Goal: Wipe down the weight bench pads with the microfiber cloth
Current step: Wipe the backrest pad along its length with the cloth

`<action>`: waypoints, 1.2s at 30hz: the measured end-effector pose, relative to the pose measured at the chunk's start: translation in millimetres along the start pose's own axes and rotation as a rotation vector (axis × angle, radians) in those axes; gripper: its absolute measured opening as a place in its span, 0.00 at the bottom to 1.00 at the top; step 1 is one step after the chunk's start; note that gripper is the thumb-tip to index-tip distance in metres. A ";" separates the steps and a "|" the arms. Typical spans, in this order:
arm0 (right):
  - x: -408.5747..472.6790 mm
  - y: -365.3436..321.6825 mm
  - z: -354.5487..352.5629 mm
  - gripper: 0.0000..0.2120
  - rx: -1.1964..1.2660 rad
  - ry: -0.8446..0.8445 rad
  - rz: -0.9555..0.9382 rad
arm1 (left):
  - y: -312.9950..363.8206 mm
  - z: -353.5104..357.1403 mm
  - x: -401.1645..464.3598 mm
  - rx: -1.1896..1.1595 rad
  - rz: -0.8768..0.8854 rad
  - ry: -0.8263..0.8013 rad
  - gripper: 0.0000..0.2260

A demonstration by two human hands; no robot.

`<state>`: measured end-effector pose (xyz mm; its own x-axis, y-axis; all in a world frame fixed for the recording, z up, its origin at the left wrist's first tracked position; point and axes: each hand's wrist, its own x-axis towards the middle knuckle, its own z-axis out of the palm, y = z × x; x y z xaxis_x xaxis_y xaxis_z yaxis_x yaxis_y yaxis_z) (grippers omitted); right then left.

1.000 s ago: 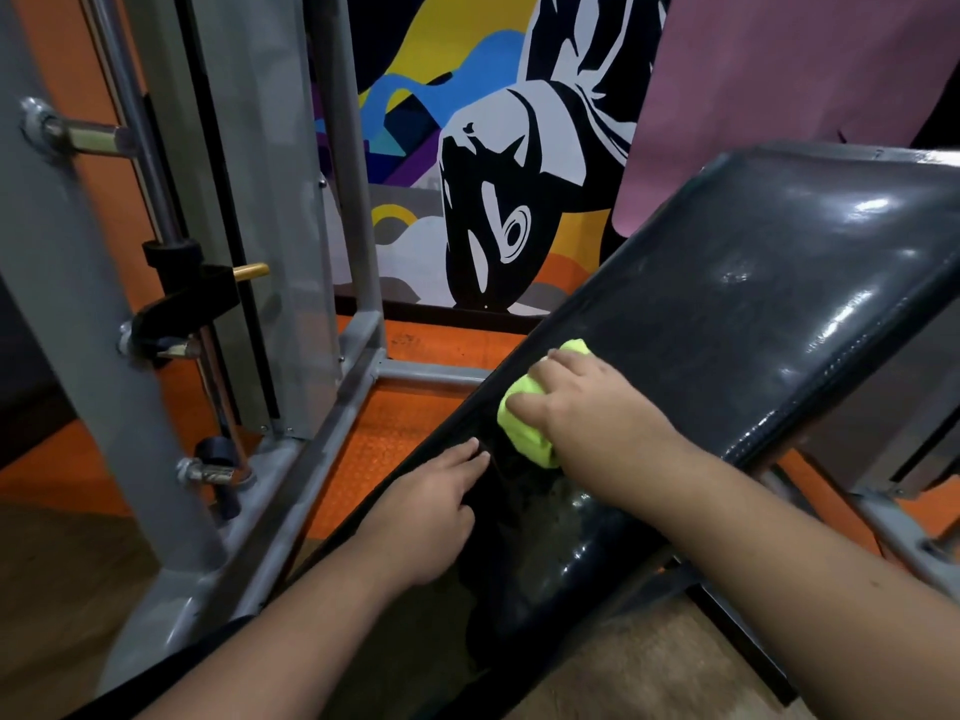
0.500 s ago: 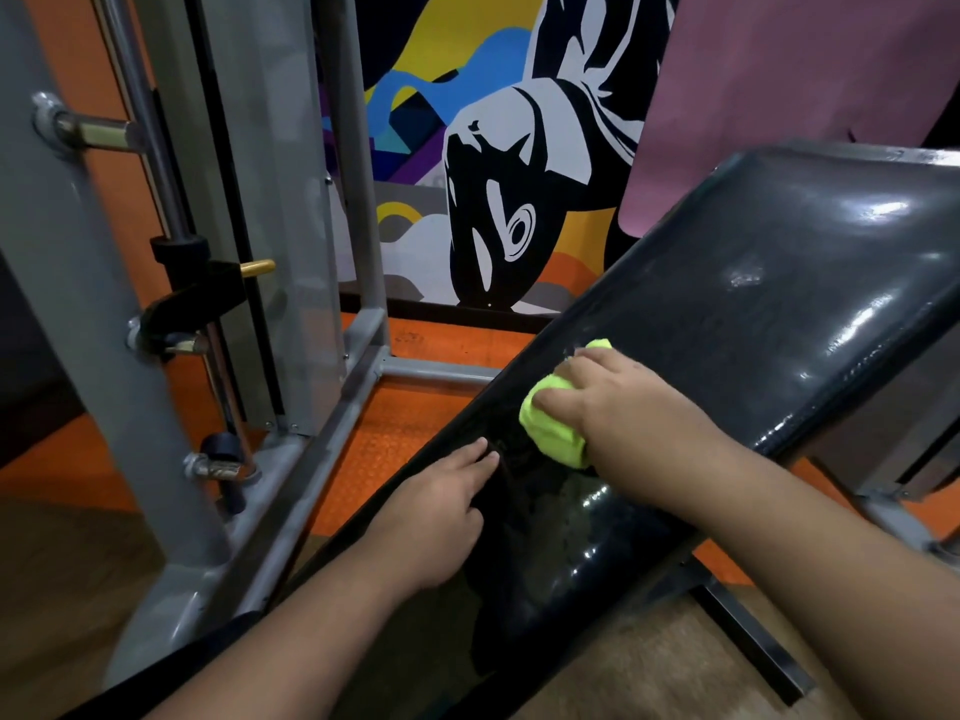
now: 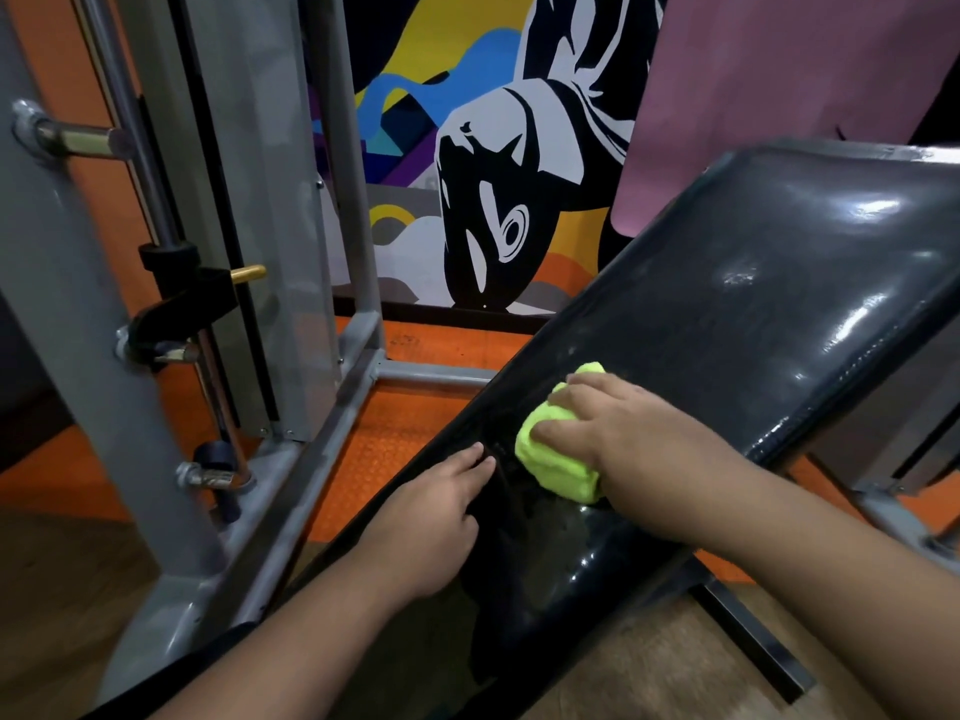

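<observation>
Glossy black vinyl covers the inclined bench pad (image 3: 727,314), and I read the streaky sheen on its lower part as damp from wiping, though I can't be sure. My right hand (image 3: 639,449) lies on top of the lime-green microfiber cloth (image 3: 556,459), fingers spread over the wad and pressing it flat against the pad about midway up the slope, near the pad's left edge; the cloth is bunched into a thick fold, I judge so that it gives a firm cushion to push against. I can't see whether the thumb hooks under it, so I'd call this a pressing hold, not a pinch. My left hand (image 3: 436,522) rests with its fingers straight and together on the pad's left edge, just below and beside the cloth, holding nothing; I take it as a brace that steadies me while I lean over. The upper half of the pad, toward its top right corner, shows dull smudges, so I judge the job partly done, with that stretch left. To the left stands the grey steel rack frame (image 3: 67,324) with its pegs, over orange rubber flooring (image 3: 400,433), and a painted mural (image 3: 493,163) fills the wall behind.
</observation>
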<state>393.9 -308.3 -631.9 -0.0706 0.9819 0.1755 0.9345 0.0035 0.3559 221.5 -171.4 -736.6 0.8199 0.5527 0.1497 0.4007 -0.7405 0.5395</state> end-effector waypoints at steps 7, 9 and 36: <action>5.2 -13.0 -0.8 0.25 -0.033 -0.030 0.020 | -2.7 0.8 2.2 0.003 -0.006 0.011 0.32; -7.5 -3.1 1.9 0.29 -0.006 -0.021 0.022 | -1.4 1.6 -0.1 -0.013 0.001 0.013 0.32; -39.0 -11.5 14.6 0.25 0.047 0.043 -0.011 | -3.4 4.7 0.3 -0.029 -0.023 0.008 0.33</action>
<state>391.1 -343.9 -656.3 -0.0952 0.9728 0.2113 0.9489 0.0246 0.3146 222.3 -170.6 -742.3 0.8071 0.5727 0.1436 0.4074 -0.7162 0.5666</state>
